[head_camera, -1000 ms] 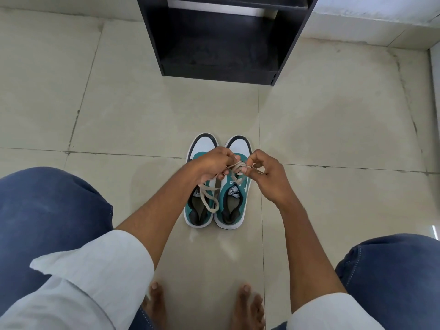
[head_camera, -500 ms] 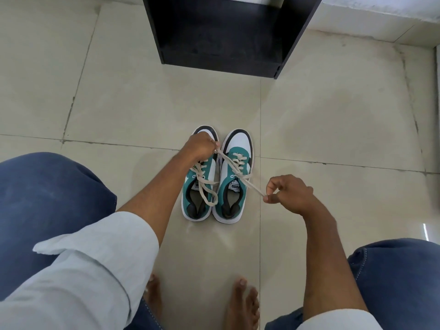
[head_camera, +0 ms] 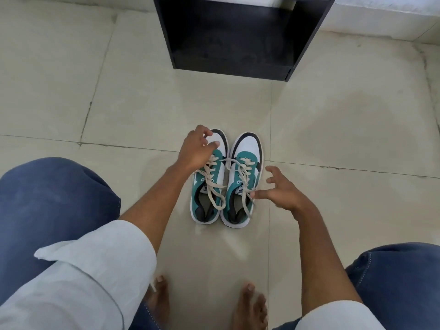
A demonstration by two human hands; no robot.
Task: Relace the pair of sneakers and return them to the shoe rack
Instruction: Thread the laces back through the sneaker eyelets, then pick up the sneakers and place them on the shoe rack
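Observation:
Two teal-and-white sneakers stand side by side on the floor, toes pointing away from me. The left sneaker (head_camera: 209, 186) and the right sneaker (head_camera: 242, 186) both carry cream laces (head_camera: 240, 177), whose ends lie loose over the tongues. My left hand (head_camera: 195, 151) hovers over the left sneaker's toe with fingers spread, holding nothing. My right hand (head_camera: 279, 190) is just right of the right sneaker, fingers apart, its thumb tip near a lace end. The black shoe rack (head_camera: 233, 36) stands on the floor beyond the sneakers.
Pale floor tiles (head_camera: 345, 129) surround the sneakers. My knees in blue jeans sit at both lower corners, and my bare feet (head_camera: 250, 303) rest near the bottom edge. A white wall base runs along the top right.
Both hands let go of the laces. My right hand came back toward the right sneaker and opened; my left hand opened over the left sneaker's toe. The lace ends dropped onto the shoes.

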